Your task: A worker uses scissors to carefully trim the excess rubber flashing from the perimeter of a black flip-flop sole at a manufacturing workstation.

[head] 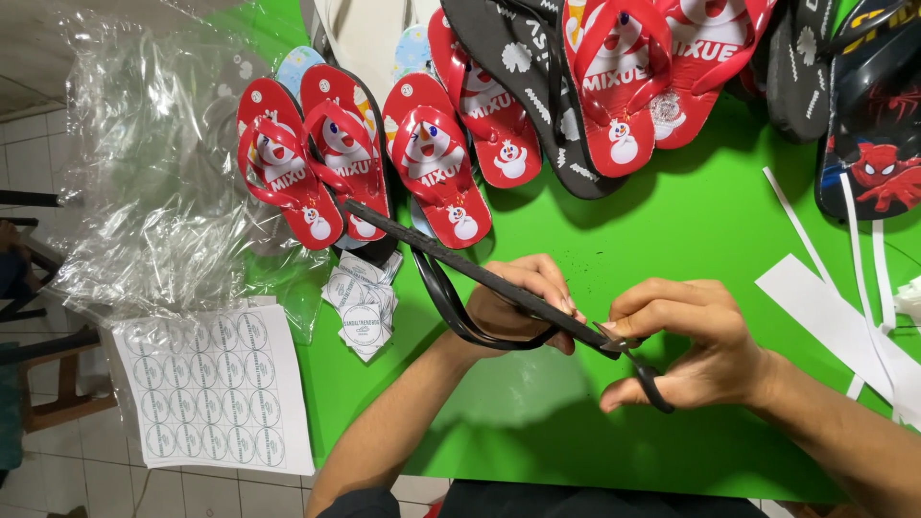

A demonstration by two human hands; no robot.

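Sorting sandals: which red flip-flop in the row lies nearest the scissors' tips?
The second red flip-flop from the left; the scissors point their tips at its heel end.

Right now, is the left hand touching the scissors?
Touching. The head view shows the left hand with its fingers curled over the long dark blades of the scissors, no gap between them.

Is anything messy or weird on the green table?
A little messy: crumpled clear plastic wrap hangs off the table's left edge, and cut white paper strips lie scattered at right. The red sandals overlap untidily. Nothing looks broken.
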